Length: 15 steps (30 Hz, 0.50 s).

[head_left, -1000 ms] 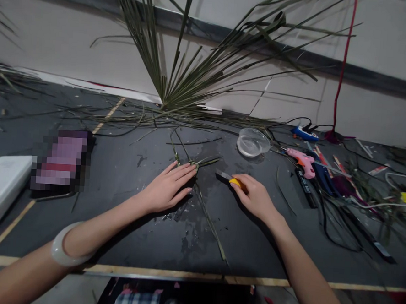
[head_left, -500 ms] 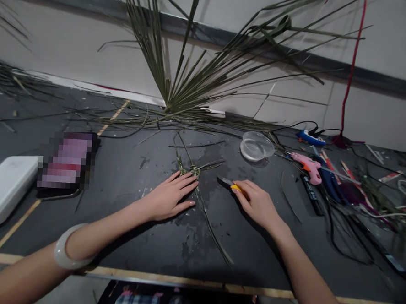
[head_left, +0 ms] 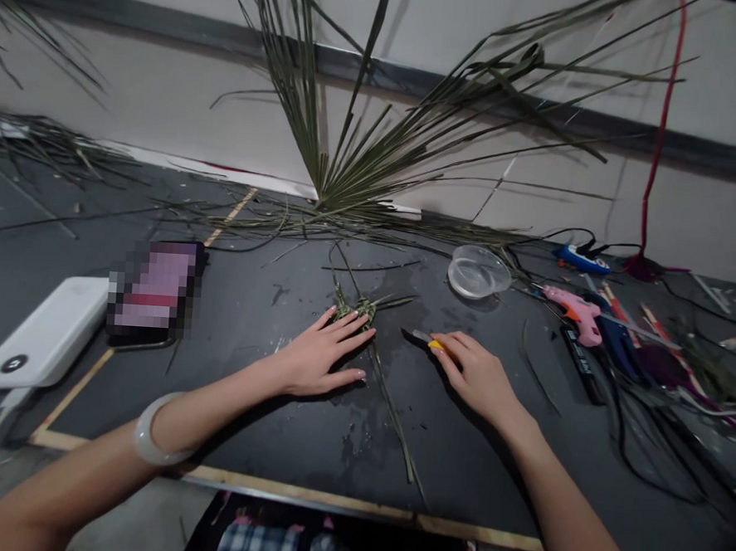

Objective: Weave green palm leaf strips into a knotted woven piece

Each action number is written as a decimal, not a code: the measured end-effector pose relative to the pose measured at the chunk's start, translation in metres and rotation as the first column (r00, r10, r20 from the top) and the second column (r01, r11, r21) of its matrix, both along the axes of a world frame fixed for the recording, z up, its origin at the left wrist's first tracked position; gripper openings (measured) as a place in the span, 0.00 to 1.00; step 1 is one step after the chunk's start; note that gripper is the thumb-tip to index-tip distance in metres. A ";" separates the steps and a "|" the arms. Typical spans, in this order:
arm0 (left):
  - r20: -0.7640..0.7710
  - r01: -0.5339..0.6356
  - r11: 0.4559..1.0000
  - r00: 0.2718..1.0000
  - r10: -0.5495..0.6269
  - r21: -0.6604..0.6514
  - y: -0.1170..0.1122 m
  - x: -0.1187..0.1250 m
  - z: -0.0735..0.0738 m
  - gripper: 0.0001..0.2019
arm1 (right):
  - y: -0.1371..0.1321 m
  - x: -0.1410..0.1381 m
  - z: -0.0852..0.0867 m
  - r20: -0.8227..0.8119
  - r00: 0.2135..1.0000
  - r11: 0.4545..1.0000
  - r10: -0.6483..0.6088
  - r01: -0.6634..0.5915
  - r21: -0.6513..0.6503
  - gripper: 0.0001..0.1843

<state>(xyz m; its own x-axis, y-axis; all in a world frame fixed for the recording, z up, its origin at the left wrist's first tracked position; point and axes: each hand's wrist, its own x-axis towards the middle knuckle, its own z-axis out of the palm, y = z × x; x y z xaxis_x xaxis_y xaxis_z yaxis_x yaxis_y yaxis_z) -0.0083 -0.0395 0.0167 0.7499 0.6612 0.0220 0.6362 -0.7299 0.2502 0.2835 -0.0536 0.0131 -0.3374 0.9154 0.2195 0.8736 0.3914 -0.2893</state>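
Observation:
My left hand lies flat with fingers spread over a small woven piece of green leaf strips, partly hiding it. Loose strips stick out of the weave upward, to the right and down toward the table's front. To the right, my right hand is closed round a utility knife with a yellow handle. Its dark blade points left toward the weave, apart from it. Small wet patches show on the dark table around the weave.
A fan-shaped palm leaf leans on the wall behind. A clear plastic bowl, a pink glue gun and a black marker lie right, among cables. A phone and a white power bank are left.
The whole view has shifted, so things appear slightly further right and the power bank shows more fully. Both hands keep nearly the same places relative to the weave.

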 end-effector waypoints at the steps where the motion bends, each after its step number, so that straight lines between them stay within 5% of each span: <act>1: 0.005 0.001 1.000 1.000 -0.001 0.009 0.000 0.000 0.000 0.32 | 0.000 0.000 0.000 -0.001 1.000 1.000 0.001 -0.001 0.003 0.18; 9: 0.053 0.012 0.999 0.999 -0.010 -0.043 0.000 0.001 0.003 0.28 | 0.000 0.000 -0.002 0.008 1.000 1.000 0.006 -0.006 0.022 0.19; 15: 0.322 -0.287 0.958 0.908 0.268 0.011 0.035 -0.025 0.000 0.28 | 0.000 -0.002 -0.002 0.015 1.000 0.999 -0.024 0.023 0.037 0.18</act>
